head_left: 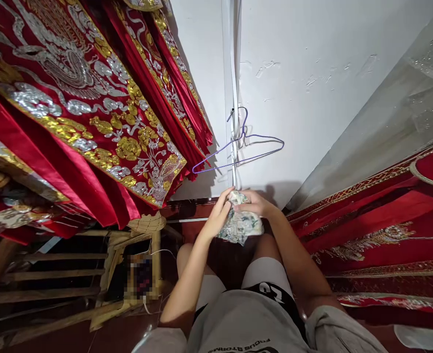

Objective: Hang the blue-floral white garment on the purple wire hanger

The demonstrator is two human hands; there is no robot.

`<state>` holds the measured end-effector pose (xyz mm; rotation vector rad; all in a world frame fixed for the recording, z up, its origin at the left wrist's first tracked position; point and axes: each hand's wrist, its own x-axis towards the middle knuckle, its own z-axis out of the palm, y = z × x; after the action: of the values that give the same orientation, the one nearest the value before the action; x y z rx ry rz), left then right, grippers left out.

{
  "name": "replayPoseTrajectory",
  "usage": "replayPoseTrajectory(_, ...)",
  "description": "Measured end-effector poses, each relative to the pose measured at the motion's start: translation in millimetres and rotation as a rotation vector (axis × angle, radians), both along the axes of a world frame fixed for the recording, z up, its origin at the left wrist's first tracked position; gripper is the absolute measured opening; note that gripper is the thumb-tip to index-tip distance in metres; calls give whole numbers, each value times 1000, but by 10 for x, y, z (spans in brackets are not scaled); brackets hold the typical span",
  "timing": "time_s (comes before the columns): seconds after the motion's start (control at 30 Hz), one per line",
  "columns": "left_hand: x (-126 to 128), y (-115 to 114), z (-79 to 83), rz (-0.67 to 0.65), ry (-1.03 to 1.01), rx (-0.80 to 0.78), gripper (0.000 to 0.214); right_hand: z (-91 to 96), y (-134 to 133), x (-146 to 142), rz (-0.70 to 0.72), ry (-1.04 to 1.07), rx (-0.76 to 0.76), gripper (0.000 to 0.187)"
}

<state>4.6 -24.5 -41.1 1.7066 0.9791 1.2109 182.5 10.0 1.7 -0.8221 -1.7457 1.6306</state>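
A cream cloth [247,224] with a green and grey pattern is bunched between my two hands, above my lap and close to the wall. My left hand [219,215] grips its left side near the top, thumb against the fabric. On the right, my right hand [256,203] has its fingers curled over the upper part of the cloth. Folds hide some of the fingertips. Beyond my hands a purple wire hanger [259,137] with nothing on it hangs from a white strap [233,73] along the wall.
Red garments with gold and silver embroidery [128,142] hang at the left. More red beaded garments [378,235] line the right side. Lower left stands a bamboo chair [108,267] with a blurred-out object [141,278] on it. The white wall [297,49] rises ahead.
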Motion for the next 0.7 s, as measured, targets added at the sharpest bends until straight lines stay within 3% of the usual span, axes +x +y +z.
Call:
replayPoseTrajectory(0.1, -255, 21, -101, -187, 247, -175, 59, 235, 242, 165, -177, -188, 287, 13)
replayPoseTrajectory(0.23, -614, -42, -113, -112, 646, -216, 49, 199, 638, 279, -595, -273, 511, 20)
replayPoseTrajectory(0.37, -951, -86, 65, -67, 901, -231, 42, -78, 819, 339, -572, -360, 484, 24)
replayPoseTrajectory(0.5, -1133, -8, 285, 67, 1082, -230, 30, -175, 714, 474, -609, -467, 410, 21)
replayPoseTrajectory(0.7, -1142, 289, 577, 345, 885, 169, 25, -15, 493, 735, -632, -452, 636, 17)
